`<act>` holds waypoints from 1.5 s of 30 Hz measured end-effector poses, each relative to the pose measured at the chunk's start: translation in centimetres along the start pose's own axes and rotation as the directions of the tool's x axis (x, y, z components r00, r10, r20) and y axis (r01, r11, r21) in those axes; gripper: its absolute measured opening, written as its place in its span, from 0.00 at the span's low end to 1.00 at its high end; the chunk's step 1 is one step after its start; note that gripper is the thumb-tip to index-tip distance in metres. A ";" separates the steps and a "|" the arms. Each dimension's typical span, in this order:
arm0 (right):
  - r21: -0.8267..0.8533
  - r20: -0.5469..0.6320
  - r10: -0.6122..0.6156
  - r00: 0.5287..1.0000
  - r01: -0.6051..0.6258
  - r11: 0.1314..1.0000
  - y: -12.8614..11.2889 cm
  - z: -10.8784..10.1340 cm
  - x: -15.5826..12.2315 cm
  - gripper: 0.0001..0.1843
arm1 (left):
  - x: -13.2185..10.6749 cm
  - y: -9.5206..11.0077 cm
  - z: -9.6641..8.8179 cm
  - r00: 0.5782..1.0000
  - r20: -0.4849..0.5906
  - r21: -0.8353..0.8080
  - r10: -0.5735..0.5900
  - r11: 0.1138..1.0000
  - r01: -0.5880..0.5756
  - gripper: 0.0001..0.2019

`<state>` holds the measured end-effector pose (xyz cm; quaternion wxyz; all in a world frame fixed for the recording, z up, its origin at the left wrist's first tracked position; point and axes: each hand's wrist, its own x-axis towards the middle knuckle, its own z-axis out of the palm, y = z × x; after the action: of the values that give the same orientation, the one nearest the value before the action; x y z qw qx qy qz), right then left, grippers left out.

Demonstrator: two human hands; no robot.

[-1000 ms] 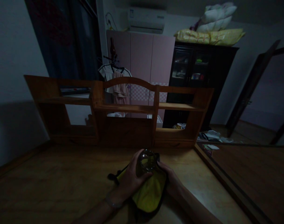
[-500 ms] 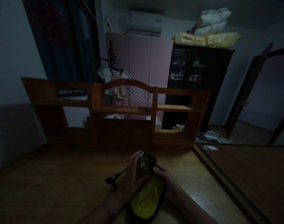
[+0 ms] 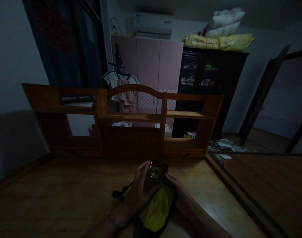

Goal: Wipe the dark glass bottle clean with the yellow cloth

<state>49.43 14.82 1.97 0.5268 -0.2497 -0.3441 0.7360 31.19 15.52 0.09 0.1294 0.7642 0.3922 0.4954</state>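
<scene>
On the wooden desk (image 3: pixel 73 195) lies a yellow pouch (image 3: pixel 155 211) with black edging, a dark cord sticking out at its left. A shiny, see-through dark object (image 3: pixel 154 167) sits at the pouch's far end; its kind is unclear in the dim light, and yellow shows through it. My left hand (image 3: pixel 140 188) curves around the left side of this shiny object, thumb across its near side. My right hand (image 3: pixel 177 189) grips the pouch's black edge on the right, beside the object. The lower fingers of both hands are hidden.
A wooden shelf unit (image 3: pixel 132 116) stands along the desk's far edge. The desk's raised wooden edge (image 3: pixel 230 185) runs down the right. Beyond are a pink wardrobe (image 3: pixel 148 66), a dark cabinet (image 3: pixel 210 71) and hanging clothes (image 3: pixel 126 91).
My right hand's fingers have shifted slightly along the pouch's edge by the shiny object. More yellow shows through that object now. My left hand stays nearly in place.
</scene>
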 end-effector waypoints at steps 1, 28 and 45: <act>-0.001 0.001 0.003 1.000 -0.003 1.000 0.1 0.0 0.0 0.17 | -0.1 -0.1 0.1 1.000 -0.021 -0.004 -0.013 1.000 0.013 0.42; -0.305 -0.126 -0.174 0.977 0.129 0.943 1.1 -1.1 0.5 0.18 | 0.0 0.6 -0.1 0.946 0.229 0.003 0.230 0.972 -0.237 0.33; -0.696 -0.166 -0.391 0.905 0.173 0.697 0.2 -0.5 -0.3 0.12 | -0.1 1.1 -0.4 0.945 0.268 -0.027 0.185 0.982 -0.184 0.40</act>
<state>49.77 14.66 1.50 0.5562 -0.4735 -0.5337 0.4261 31.33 14.63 0.85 0.1354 0.8577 0.2971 0.3971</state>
